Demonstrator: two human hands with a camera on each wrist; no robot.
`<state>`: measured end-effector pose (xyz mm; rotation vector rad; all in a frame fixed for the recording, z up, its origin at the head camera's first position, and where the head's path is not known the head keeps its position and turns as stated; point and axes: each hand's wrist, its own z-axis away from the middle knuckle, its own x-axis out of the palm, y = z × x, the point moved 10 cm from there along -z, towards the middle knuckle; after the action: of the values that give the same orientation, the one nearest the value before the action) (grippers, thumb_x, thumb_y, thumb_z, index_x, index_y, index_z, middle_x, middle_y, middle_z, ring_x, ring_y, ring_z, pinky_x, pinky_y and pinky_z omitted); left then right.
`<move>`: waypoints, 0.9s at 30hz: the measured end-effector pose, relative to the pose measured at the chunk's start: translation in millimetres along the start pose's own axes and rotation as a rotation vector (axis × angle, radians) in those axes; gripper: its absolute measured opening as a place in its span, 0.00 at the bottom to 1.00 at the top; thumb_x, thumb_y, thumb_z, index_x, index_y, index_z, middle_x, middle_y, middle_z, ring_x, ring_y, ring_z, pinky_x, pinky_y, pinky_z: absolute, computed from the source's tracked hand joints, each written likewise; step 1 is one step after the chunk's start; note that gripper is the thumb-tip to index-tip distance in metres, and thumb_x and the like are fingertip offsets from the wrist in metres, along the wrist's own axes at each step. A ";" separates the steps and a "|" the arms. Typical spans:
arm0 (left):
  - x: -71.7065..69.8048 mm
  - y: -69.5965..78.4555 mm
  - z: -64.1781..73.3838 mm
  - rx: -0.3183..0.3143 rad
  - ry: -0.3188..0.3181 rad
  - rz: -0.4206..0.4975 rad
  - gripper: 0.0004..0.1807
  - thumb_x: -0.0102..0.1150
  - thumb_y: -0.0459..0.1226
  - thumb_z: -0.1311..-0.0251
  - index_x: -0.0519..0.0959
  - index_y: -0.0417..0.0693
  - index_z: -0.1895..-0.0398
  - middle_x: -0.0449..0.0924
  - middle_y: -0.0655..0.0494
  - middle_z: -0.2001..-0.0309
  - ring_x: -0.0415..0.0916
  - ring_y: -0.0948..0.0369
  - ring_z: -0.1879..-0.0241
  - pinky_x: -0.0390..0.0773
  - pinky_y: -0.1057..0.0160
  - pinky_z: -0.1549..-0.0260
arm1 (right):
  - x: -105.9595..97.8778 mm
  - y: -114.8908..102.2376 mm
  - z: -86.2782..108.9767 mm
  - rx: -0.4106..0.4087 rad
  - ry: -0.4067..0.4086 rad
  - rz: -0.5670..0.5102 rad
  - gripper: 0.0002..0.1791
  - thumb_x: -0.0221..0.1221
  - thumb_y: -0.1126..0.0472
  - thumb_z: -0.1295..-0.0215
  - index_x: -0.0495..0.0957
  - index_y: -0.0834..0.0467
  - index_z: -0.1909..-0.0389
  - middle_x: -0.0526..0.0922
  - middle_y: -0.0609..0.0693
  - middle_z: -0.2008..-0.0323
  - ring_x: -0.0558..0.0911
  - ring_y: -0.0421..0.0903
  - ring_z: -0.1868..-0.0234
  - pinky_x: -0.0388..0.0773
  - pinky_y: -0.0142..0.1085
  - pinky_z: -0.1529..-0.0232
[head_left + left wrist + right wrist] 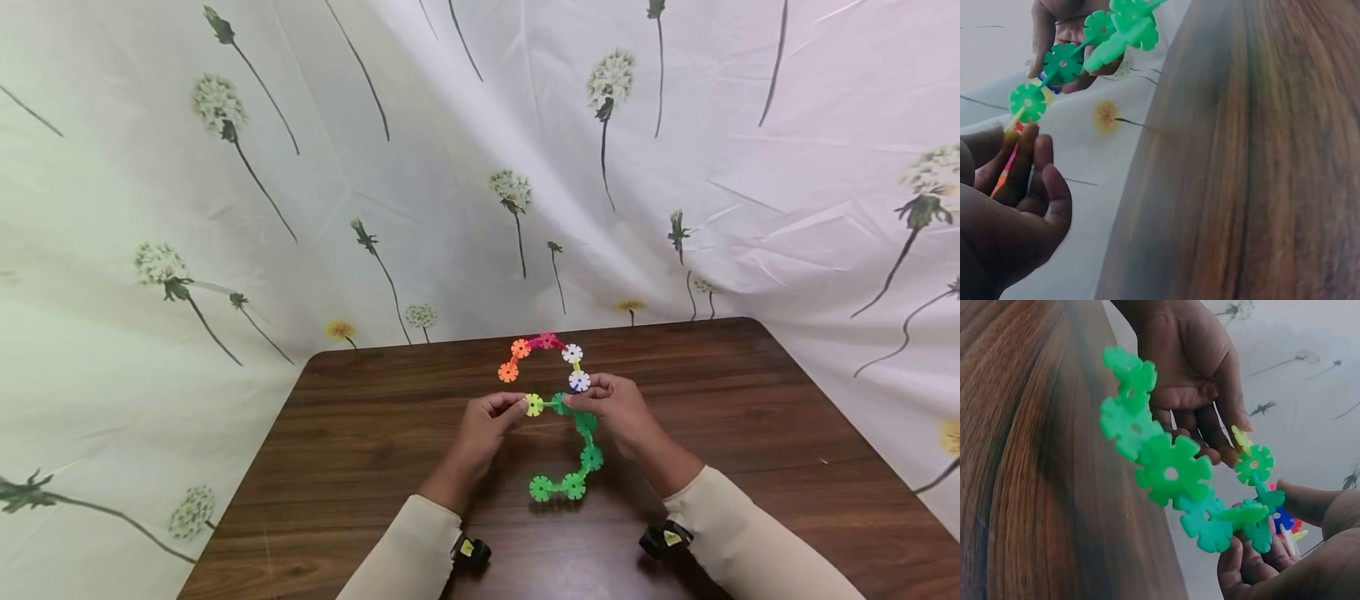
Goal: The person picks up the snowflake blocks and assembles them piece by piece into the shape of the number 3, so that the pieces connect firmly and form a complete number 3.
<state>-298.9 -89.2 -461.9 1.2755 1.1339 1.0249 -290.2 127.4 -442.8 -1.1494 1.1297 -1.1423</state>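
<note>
A chain of notched plastic flower discs, bent like a figure three, is held up over the table in the head view. Its upper curve runs from orange discs (508, 372) through pink to white discs (572, 354). Green discs (592, 457) form the lower curve. My left hand (480, 427) pinches the yellow disc (533, 405) at the middle arm's free end. On the other side my right hand (624, 410) grips the joint where the curves meet, around a dark green disc (560, 403). A blue disc (1283, 519) shows beside the right fingers in the right wrist view.
The dark wooden table (360, 467) has rounded far corners. Behind it hangs a white cloth (450, 208) printed with dandelions. Black wrist devices (472, 552) sit at both cuffs, close to the tabletop.
</note>
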 end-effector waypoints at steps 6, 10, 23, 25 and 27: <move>2.4 -13.0 -6.8 -0.020 -0.011 -0.176 0.12 0.68 0.40 0.24 0.91 0.42 0.48 0.89 0.48 0.50 0.79 0.60 0.53 0.82 0.63 0.51 | -7.9 21.1 -11.9 0.053 0.002 0.071 0.16 0.74 0.57 0.31 0.76 0.59 0.67 0.79 0.43 0.77 0.74 0.41 0.70 0.72 0.37 0.64; 4.2 -15.7 -10.8 -0.007 0.003 -0.260 0.10 0.67 0.39 0.24 0.91 0.43 0.50 0.90 0.48 0.50 0.79 0.58 0.52 0.82 0.60 0.50 | -11.2 34.4 -18.1 0.107 0.009 0.102 0.17 0.73 0.54 0.30 0.76 0.58 0.70 0.82 0.44 0.73 0.78 0.43 0.66 0.77 0.38 0.61; 14.7 -14.1 -20.7 0.095 -0.015 -0.475 0.09 0.65 0.35 0.23 0.90 0.38 0.55 0.89 0.45 0.57 0.77 0.60 0.58 0.82 0.58 0.54 | -9.9 60.7 -26.3 0.194 0.003 0.141 0.25 0.74 0.57 0.31 0.78 0.68 0.43 0.85 0.47 0.71 0.81 0.42 0.68 0.79 0.36 0.66; 14.9 -15.4 -22.4 0.092 -0.014 -0.490 0.09 0.65 0.35 0.23 0.90 0.38 0.54 0.89 0.46 0.57 0.77 0.60 0.58 0.82 0.57 0.55 | -10.5 60.7 -26.5 0.193 0.010 0.155 0.30 0.75 0.58 0.32 0.76 0.69 0.37 0.84 0.48 0.70 0.81 0.42 0.68 0.79 0.36 0.66; 15.0 -17.4 -23.5 0.083 -0.009 -0.512 0.08 0.66 0.35 0.24 0.90 0.39 0.55 0.89 0.46 0.56 0.79 0.59 0.57 0.83 0.56 0.53 | -11.4 61.7 -27.1 0.192 0.024 0.168 0.32 0.76 0.59 0.34 0.76 0.69 0.35 0.84 0.50 0.67 0.81 0.43 0.67 0.81 0.37 0.67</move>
<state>-320.2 -71.2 -479.2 0.9748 1.4127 0.5936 -313.9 140.6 -505.5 -0.8789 1.0876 -1.1098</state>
